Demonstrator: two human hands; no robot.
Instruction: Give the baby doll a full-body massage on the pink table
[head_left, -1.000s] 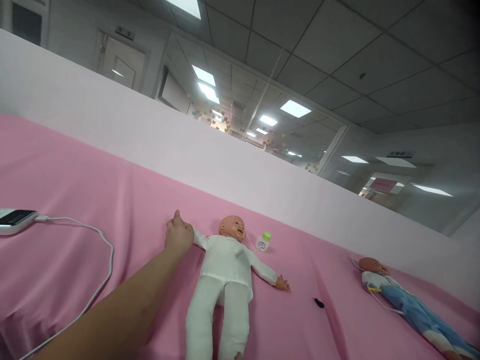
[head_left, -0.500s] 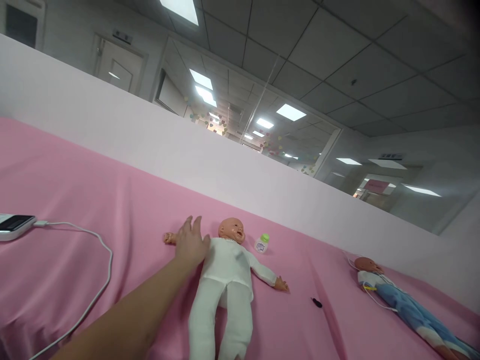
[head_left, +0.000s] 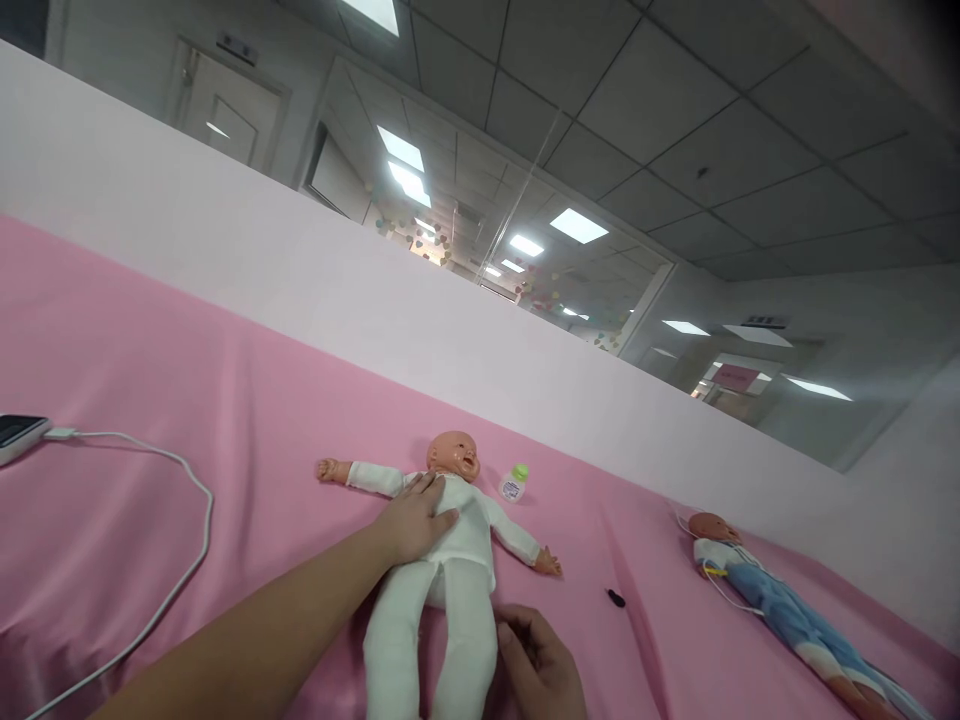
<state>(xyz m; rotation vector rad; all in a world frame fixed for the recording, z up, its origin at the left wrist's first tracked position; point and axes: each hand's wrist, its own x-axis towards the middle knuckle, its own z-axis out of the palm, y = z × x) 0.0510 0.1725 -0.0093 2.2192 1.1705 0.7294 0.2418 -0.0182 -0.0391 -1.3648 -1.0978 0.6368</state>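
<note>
A baby doll (head_left: 465,525) in a white long-sleeved top and white leggings lies on its back, arms spread. My left hand (head_left: 416,520) rests flat on the doll's chest, fingers stretched toward its neck. Low in the view, my right hand (head_left: 544,670) is beside the doll's hip and thigh, its fingers curled in toward the leg. Whatever its fingertips may hold is hidden. Just right of the doll's head stands a small clear bottle (head_left: 513,488) with a green cap.
Pink cloth (head_left: 285,430) covers the surface, backed by a low white wall (head_left: 315,310). A white device (head_left: 22,437) with a white cable (head_left: 196,500) is at left. A small black object (head_left: 616,598) and a second doll (head_left: 765,590) in blue lie to the right.
My left hand has moved from the doll's upper arm onto its chest, uncovering the sleeve. My right hand has come into view beside the doll's leg. The view has shifted slightly.
</note>
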